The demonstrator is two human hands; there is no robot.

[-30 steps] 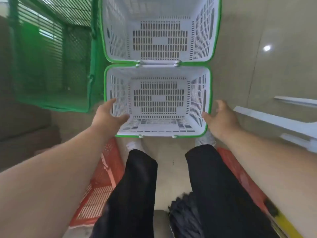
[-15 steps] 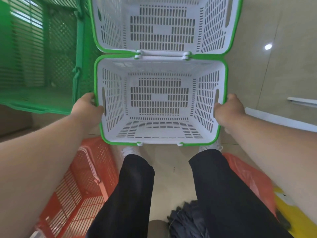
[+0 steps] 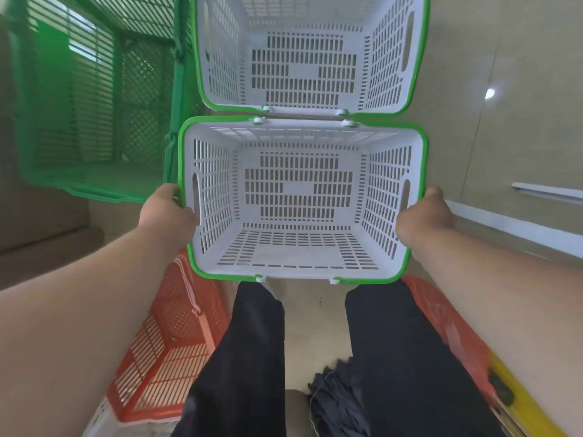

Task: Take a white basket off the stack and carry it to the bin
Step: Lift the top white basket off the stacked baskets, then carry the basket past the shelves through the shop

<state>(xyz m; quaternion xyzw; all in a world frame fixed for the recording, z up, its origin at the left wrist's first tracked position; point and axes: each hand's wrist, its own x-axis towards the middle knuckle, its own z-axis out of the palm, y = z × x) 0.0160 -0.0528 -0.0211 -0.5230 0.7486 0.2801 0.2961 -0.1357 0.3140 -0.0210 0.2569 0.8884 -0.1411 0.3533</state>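
A white slotted basket with a green rim (image 3: pixel 299 250) is held in front of me above my legs. My left hand (image 3: pixel 167 212) grips its left side at the handle slot, fingers curled into the hole. My right hand (image 3: pixel 424 219) grips the right side at the matching slot. Directly beyond it stands a second white basket with a green rim (image 3: pixel 309 55), their rims almost touching. Both baskets hold nothing.
A large green lattice bin (image 3: pixel 91 115) stands at the left. An orange-red basket (image 3: pixel 170 351) lies on the floor by my left leg, and a red and yellow object (image 3: pixel 457 342) by my right. Beige tiled floor and a white strip (image 3: pixel 517 228) are at the right.
A second ago both hands were open and reaching for the near basket's sides. They closed on its handle slots, and the basket has come nearer and looks larger in view.
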